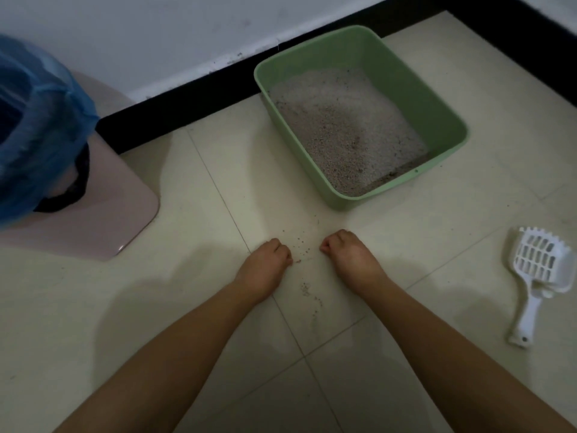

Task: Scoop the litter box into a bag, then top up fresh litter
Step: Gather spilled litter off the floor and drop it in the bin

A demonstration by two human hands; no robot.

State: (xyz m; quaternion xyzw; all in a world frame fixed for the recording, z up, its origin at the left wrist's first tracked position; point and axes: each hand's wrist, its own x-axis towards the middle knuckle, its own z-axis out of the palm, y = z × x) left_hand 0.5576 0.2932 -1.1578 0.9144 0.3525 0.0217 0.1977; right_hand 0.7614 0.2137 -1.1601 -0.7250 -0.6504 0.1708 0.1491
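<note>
Fingers point(326, 246) of left hand point(265, 260) and right hand point(346, 250) curl under beside spilled grey litter grains point(301, 245); whether they pinch any is unclear. Green rectangular plastic litter box point(349, 202) sits at 12 o'clock, white slotted plastic scoop point(537, 264) lies unheld at 3, blue plastic bag point(40, 126) at 9. Scooping seems paused; top-up apparently remains.

We found no readable text, no label or brand on the green litter box point(421, 89), none on the white scoop point(537, 260), none on the blue bag point(40, 120), no numbers or signs we could make out.
</note>
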